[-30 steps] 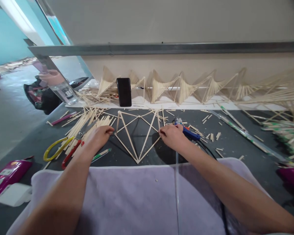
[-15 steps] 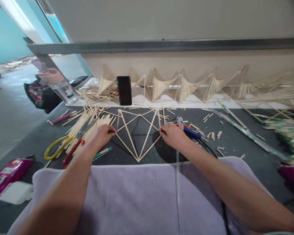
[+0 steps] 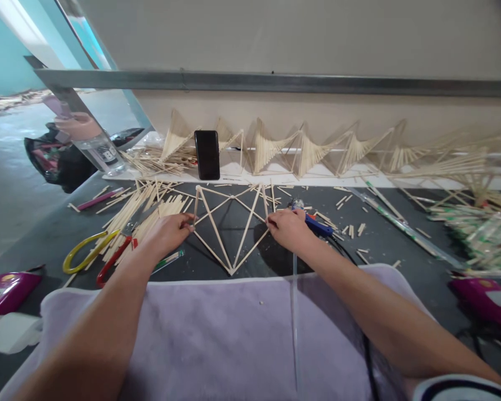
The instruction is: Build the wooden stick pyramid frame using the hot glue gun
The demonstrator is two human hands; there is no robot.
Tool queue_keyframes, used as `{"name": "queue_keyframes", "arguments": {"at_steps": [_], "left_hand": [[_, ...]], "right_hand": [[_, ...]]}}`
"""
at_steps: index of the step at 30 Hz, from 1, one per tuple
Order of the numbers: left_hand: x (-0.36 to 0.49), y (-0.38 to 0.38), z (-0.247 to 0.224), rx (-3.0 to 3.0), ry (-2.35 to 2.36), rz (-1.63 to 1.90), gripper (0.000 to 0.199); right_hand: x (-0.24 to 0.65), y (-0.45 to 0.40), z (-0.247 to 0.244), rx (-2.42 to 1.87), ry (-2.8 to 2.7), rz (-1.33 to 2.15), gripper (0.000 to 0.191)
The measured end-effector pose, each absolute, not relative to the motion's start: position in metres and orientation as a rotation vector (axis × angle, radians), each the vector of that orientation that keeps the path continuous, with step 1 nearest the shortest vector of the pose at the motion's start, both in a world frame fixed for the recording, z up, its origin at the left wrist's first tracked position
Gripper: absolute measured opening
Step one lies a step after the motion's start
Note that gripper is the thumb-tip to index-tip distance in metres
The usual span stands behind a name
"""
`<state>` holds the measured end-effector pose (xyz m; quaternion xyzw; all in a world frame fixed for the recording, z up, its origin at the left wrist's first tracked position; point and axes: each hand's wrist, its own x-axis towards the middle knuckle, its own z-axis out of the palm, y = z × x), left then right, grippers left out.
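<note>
A frame of thin wooden sticks (image 3: 215, 228) stands on the dark table between my hands, its near corner just beyond the lilac cloth (image 3: 217, 334). My left hand (image 3: 171, 231) pinches the frame's left corner between thumb and fingers. At the right corner, my right hand (image 3: 288, 227) has its fingers closed on the frame. The blue glue gun (image 3: 318, 225) lies just past my right hand. Left of my left hand are many loose sticks (image 3: 129, 214) and pliers with one yellow handle (image 3: 87, 253) and one red handle (image 3: 114, 262).
A black phone (image 3: 207, 155) stands upright behind the frame, beside a row of fanned stick models (image 3: 267, 147). A bottle with a pink lid (image 3: 89, 142) stands at the back left. Purple packages (image 3: 9, 292) lie at both sides. Bagged sticks (image 3: 484, 239) are at the right.
The whole view has shifted slightly, so most things appear a little further left. Both hands keep their grip on the stick frame.
</note>
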<state>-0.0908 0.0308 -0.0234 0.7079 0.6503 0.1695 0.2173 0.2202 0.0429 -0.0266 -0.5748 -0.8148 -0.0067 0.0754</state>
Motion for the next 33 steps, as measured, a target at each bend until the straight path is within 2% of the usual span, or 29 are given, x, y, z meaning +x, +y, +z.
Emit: {"name": "queue_keyframes", "arguments": {"at_steps": [3, 6, 16, 18, 22, 26, 30, 33], "left_hand": [[-0.085, 0.029, -0.024, 1.895, 1.687, 0.525, 0.029], [-0.081, 0.030, -0.028, 1.783, 1.671, 0.595, 0.031], [-0.081, 0.041, -0.041, 1.623, 1.476, 1.055, 0.066], [-0.082, 0.038, -0.035, 1.603, 1.513, 1.076, 0.066], [-0.086, 0.029, -0.019, 1.513, 1.570, 0.927, 0.041], [-0.087, 0.020, -0.010, 1.510, 1.474, 0.714, 0.024], [-0.086, 0.014, -0.008, 1.556, 1.355, 0.440, 0.027], [-0.083, 0.010, -0.004, 1.606, 1.270, 0.363, 0.031]], "right_hand": [[0.222, 0.044, -0.027, -1.697, -2.441, -0.032, 0.020], [0.225, 0.043, -0.024, -1.687, -2.417, -0.059, 0.020], [0.219, 0.038, -0.015, -1.777, -2.512, -0.039, 0.025], [0.217, 0.035, -0.015, -1.805, -2.538, -0.028, 0.026], [0.222, 0.034, -0.003, -1.779, -2.648, 0.025, 0.023], [0.229, 0.060, 0.021, -1.827, -2.683, 0.049, 0.034], [0.216, 0.096, 0.033, -1.894, -2.693, 0.147, 0.032], [0.205, 0.115, 0.030, -1.902, -2.675, 0.228, 0.025]]}}
